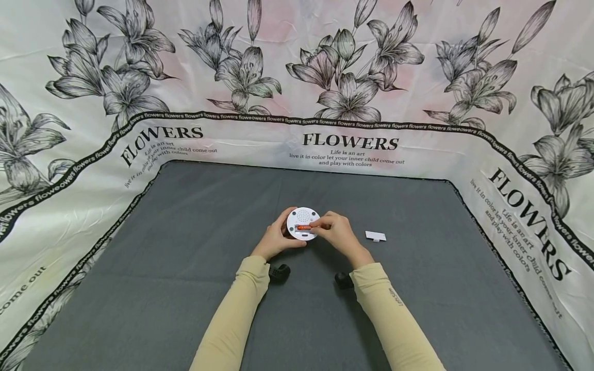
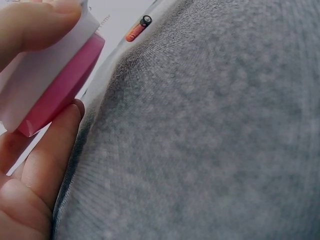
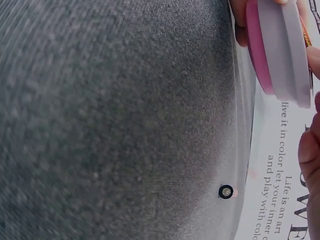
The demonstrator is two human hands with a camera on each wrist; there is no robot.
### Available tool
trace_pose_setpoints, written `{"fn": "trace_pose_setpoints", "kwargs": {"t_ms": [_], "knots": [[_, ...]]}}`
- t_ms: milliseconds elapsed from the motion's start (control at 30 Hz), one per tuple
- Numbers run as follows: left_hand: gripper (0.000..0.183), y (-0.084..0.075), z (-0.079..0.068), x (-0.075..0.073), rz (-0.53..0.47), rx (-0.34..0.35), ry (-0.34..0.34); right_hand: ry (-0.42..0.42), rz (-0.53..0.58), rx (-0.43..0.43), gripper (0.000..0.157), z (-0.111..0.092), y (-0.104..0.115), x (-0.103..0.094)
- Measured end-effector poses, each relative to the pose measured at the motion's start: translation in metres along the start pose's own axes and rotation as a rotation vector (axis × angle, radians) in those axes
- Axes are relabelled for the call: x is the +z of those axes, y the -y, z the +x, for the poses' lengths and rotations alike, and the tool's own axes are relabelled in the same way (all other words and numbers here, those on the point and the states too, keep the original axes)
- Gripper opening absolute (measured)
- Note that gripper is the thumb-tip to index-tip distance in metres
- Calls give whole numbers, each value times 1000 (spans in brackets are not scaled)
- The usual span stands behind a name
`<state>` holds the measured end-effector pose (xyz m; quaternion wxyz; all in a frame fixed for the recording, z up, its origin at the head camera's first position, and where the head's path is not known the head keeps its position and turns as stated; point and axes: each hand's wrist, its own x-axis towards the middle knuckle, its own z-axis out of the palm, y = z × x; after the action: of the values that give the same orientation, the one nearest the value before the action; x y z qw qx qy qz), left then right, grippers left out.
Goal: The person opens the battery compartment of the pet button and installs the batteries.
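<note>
A round device point(image 1: 303, 214), white with small holes on the face turned up and pink on its other side point(image 2: 67, 82), is in my left hand point(image 1: 273, 240). The left thumb and fingers grip its rim. An orange battery point(image 1: 303, 227) lies along the slot in the white face. At the battery's right end are the curled thumb and forefinger of my right hand point(image 1: 341, 236), which seem to pinch it. Another orange and black battery point(image 2: 138, 29) rests on the cloth in the left wrist view; the right wrist view shows a battery point(image 3: 226, 192) end-on.
A small white battery cover point(image 1: 375, 236) with a tab lies on the grey cloth point(image 1: 185, 232), right of my right hand. White fabric point(image 1: 260, 141) printed with flowers and lettering borders the grey surface at the back and sides. Black wrist gear point(image 1: 279, 273) sits below the left hand.
</note>
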<state>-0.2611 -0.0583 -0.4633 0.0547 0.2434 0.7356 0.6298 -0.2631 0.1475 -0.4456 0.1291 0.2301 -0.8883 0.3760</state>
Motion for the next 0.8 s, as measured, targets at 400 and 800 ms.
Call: {"fn": "trace_pose_setpoints", "kwargs": {"t_ms": [400, 800], "knots": [[90, 2, 0, -2, 13, -4, 2, -57, 210, 197, 23, -4, -9, 0], [90, 5, 0, -2, -3, 0, -1, 9, 407, 459, 44, 2, -5, 4]]}}
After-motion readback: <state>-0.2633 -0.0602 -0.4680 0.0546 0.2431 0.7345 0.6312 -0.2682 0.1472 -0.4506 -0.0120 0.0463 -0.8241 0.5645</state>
